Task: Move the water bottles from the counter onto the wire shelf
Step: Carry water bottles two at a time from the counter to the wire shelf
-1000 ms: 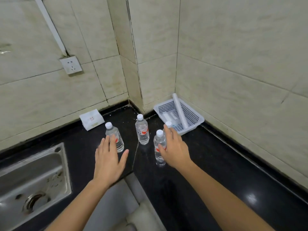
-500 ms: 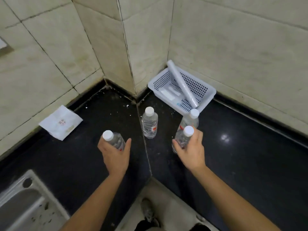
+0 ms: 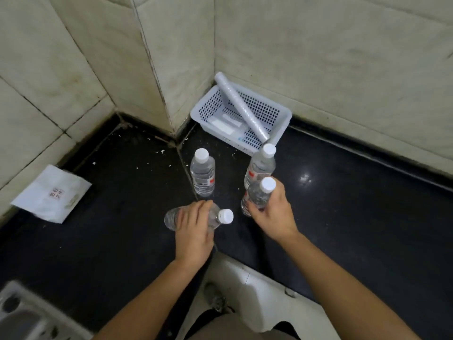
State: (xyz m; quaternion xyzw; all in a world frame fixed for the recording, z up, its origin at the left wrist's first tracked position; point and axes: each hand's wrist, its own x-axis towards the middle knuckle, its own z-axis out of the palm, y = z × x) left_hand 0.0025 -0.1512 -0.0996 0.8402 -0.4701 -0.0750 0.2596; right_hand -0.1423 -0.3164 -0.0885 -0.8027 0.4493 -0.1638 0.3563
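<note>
Since half a second ago, left hand [image 3: 195,231] has tipped its bottle [image 3: 210,218] sideways, off the worktop [image 3: 343,217]; fingers wrapped round it. Right hand [image 3: 274,214] clasps a second bottle [image 3: 258,195], near-upright. Two bottles [image 3: 203,174] stand behind. Lift clear; shelf unseen.

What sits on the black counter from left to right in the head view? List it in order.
sink → white packet → bottle held sideways in the left hand → upright bottle standing alone → bottle gripped by the right hand. The basket and the fourth bottle overlap these, so both are left out.
</note>
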